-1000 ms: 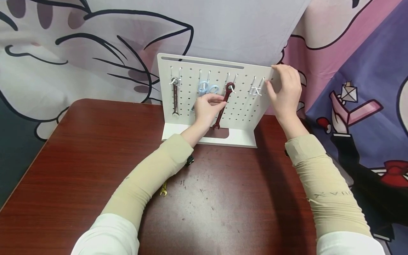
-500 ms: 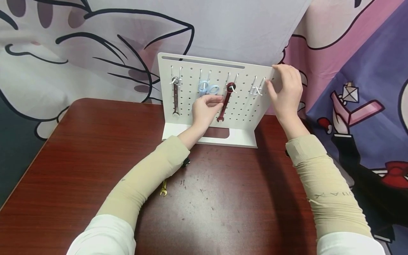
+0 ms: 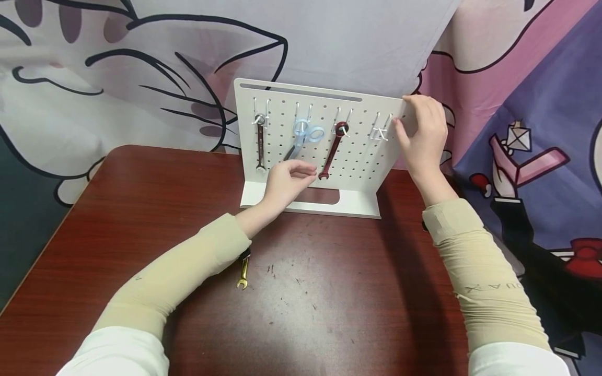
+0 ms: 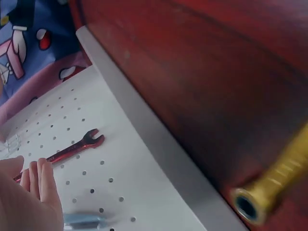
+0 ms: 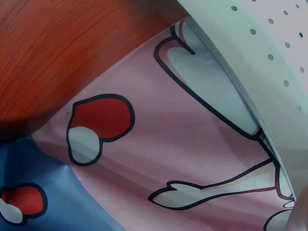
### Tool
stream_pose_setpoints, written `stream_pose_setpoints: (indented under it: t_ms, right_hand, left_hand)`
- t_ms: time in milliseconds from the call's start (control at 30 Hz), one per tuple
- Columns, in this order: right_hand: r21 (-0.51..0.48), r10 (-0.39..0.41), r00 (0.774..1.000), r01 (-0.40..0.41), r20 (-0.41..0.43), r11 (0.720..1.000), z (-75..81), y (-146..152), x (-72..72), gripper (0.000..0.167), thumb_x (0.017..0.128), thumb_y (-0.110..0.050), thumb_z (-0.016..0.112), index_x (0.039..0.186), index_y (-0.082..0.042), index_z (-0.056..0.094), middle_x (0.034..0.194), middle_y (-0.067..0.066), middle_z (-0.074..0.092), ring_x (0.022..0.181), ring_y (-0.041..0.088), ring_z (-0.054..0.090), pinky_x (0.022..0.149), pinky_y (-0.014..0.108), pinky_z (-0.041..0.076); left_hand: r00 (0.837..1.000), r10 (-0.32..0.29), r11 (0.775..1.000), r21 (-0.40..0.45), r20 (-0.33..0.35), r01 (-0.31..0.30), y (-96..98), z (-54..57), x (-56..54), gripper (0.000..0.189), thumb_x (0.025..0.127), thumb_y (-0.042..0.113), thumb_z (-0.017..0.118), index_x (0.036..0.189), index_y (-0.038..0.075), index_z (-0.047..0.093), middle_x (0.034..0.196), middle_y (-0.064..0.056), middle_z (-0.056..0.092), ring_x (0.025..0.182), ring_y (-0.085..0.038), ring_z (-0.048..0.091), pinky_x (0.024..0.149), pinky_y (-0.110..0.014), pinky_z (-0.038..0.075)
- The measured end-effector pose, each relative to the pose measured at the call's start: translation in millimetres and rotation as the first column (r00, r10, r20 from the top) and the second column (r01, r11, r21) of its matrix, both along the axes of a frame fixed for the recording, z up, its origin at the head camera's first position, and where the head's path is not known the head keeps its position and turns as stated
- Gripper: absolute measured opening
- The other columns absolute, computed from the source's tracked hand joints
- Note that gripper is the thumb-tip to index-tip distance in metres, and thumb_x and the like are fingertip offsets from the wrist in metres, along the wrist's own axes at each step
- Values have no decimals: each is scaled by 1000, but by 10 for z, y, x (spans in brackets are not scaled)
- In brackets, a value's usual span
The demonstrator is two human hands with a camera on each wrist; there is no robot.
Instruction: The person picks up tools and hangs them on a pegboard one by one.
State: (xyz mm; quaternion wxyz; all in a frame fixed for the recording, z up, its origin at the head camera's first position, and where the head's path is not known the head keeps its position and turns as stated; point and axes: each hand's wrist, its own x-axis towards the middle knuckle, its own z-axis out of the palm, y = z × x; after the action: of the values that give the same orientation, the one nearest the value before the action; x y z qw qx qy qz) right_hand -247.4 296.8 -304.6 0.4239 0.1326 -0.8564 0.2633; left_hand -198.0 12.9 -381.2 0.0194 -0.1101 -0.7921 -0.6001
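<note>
A red wrench (image 3: 333,151) hangs by its ring end on a hook of the white pegboard (image 3: 359,167). My left hand (image 3: 289,183) is just left of its lower end, fingers loosely bent, holding nothing. In the left wrist view, those fingers (image 4: 45,185) overlap the wrench's shaft. Light blue scissors (image 3: 301,137) hang on the hook to the left, above this hand. Farther left hangs a silver wrench (image 3: 260,143). My right hand (image 3: 423,138) grips the board's upper right edge, thumb toward the front; its other fingers are partly hidden behind it.
On the table (image 3: 305,313) lies a gold wrench (image 3: 242,274), partly covered by the left forearm in the head view. At the board's right is another white hook (image 3: 378,134). A printed cloth (image 3: 352,47) hangs close behind the board.
My left hand has let go of the red wrench and drawn back down and left, uncovering the scissors. The wrench's lower end swung slightly up. The right hand keeps its grip on the board.
</note>
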Motion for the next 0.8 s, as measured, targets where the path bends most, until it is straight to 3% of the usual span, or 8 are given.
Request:
stream_pose_setpoints:
  t_ms: [233,467,800]
  right_hand:
    - [1,-3,1000,3,3,1000,2,4,1,34,96,-11,76,130,-6,72,130,17,72,128,34,61,117,43,45]
    - [5,4,1000,-4,1,1000,5,7,0,35,96,-10,76,130,-5,72,131,17,72,130,34,61,119,42,43]
    - [1,-3,1000,3,12,1000,4,10,-1,35,96,-10,76,130,-6,72,132,15,72,131,33,60,120,41,43]
  left_hand:
    - [998,-68,991,-116,12,69,-218,-65,186,19,92,2,79,111,-1,79,109,-17,82,98,-32,80,86,-36,66]
    - [993,-118,973,-197,14,119,-477,-169,348,20,92,2,77,111,-3,79,105,-17,82,96,-30,79,87,-35,66]
    - [993,-113,956,-268,33,118,-907,-259,520,22,88,-2,81,110,-5,78,103,-19,81,92,-30,80,82,-30,66]
